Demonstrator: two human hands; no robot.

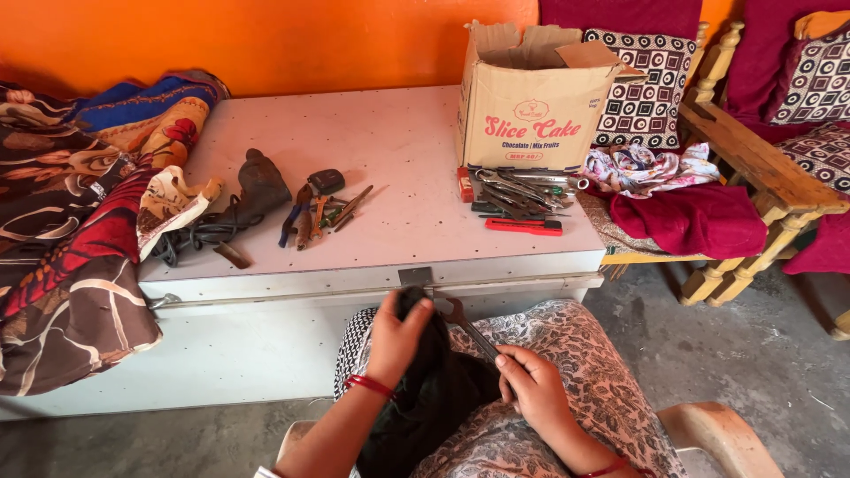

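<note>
Open-end spanner (467, 326) is pinched at its shank by right hand (534, 389); dark cloth (425, 381) is bunched in left hand (396, 341) fingers. Cloth is best pressed firmly along the jaw, shank kept steady.

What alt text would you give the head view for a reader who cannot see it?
A seated person's left hand grips a dark cloth against a spanner held by the right hand, over a patterned lap. Ahead, a white metal trunk carries scattered tools and a cardboard box.
</note>
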